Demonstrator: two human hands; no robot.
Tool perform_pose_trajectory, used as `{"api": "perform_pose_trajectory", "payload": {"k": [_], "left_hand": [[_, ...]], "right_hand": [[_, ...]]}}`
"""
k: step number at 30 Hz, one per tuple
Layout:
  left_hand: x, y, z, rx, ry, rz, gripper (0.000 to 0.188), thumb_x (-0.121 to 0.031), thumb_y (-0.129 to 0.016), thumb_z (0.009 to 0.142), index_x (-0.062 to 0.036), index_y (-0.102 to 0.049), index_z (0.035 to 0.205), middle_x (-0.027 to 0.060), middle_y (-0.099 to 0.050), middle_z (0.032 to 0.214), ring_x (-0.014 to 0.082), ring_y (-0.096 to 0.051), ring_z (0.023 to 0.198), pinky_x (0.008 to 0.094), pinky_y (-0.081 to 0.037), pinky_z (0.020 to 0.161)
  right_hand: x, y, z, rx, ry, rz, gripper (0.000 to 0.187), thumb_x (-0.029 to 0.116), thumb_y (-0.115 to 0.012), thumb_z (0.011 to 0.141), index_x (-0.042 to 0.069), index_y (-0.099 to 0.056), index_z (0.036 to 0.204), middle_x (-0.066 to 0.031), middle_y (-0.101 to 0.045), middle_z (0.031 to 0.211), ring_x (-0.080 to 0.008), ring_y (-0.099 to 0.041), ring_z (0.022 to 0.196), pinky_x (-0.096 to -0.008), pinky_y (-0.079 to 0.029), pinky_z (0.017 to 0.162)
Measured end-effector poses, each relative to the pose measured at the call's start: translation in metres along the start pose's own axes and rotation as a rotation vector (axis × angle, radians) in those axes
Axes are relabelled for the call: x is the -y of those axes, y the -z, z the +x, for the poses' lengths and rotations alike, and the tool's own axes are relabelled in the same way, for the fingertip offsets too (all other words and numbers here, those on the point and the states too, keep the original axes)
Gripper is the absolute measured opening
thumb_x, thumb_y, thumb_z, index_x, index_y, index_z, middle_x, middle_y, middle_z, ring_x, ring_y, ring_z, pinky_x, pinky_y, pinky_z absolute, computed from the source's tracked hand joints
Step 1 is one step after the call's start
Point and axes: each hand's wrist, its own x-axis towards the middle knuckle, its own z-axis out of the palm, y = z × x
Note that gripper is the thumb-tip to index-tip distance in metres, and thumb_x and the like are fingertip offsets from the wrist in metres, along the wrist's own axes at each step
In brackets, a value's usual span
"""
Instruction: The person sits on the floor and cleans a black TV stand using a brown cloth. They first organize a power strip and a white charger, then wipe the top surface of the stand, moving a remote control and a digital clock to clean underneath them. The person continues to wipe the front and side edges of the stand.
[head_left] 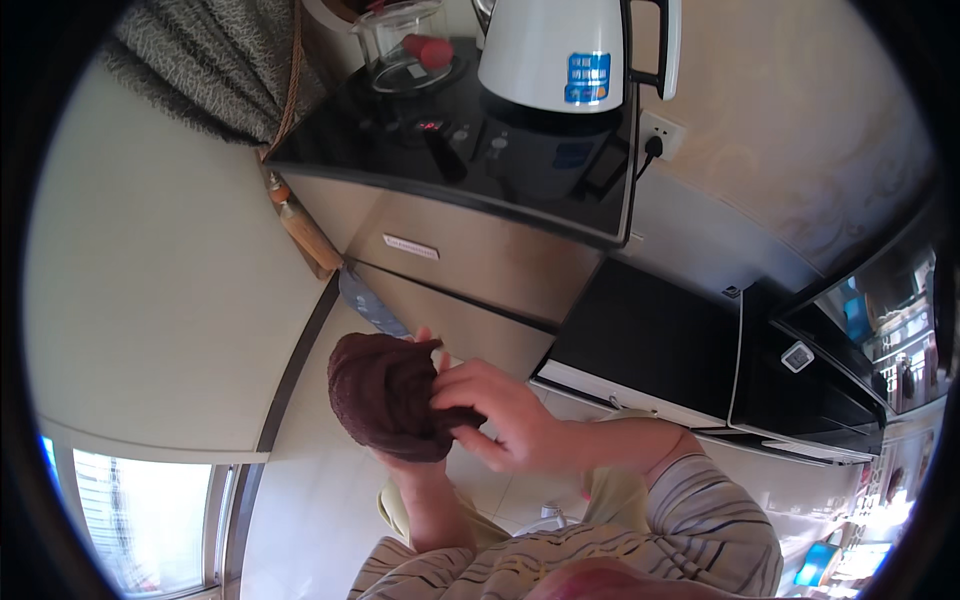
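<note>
A dark brown cloth (pixel 385 395), bunched and folded, is held up in front of my body. My left hand (pixel 424 334) is beneath it and mostly covered; only some fingertips show past the cloth's far edge, and the wrist comes out below. From the right, my right hand (pixel 510 420) has its fingers closed on the cloth's right edge, with the thumb beneath.
Ahead stands a cabinet with a black glossy top (pixel 520 170), bearing a white kettle (pixel 550 50) and a glass pot (pixel 405 50). A low black cabinet (pixel 640 340) and a screen (pixel 870 310) are to the right. A grey curtain (pixel 210 60) hangs at far left.
</note>
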Motion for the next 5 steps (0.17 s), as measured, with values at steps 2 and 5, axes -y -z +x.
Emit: {"api": "perform_pose_trajectory", "payload": {"k": [2,5], "left_hand": [[-0.009,-0.005,0.021,0.256,0.004,-0.089,0.074,-0.061,-0.039,0.092,-0.0105,-0.030,0.145,0.0156,-0.042,0.142,0.0333,-0.043,0.130,0.0540,-0.031,0.110],[-0.034,-0.032,0.025,-0.014,0.180,-0.239,0.071,-0.048,-0.050,0.090,-0.0015,-0.034,0.141,0.0181,-0.046,0.136,0.0329,-0.048,0.123,0.0474,-0.038,0.106]], "right_hand": [[0.028,0.001,0.033,0.009,0.259,-0.419,0.036,0.001,-0.071,0.070,0.003,-0.060,0.104,-0.0117,-0.059,0.106,-0.0237,-0.058,0.102,-0.0354,-0.051,0.086],[0.070,0.022,0.068,-0.016,0.340,-0.576,0.031,0.006,-0.074,0.065,0.004,-0.063,0.093,-0.0116,-0.060,0.099,-0.0286,-0.060,0.097,-0.0355,-0.053,0.081]]}}
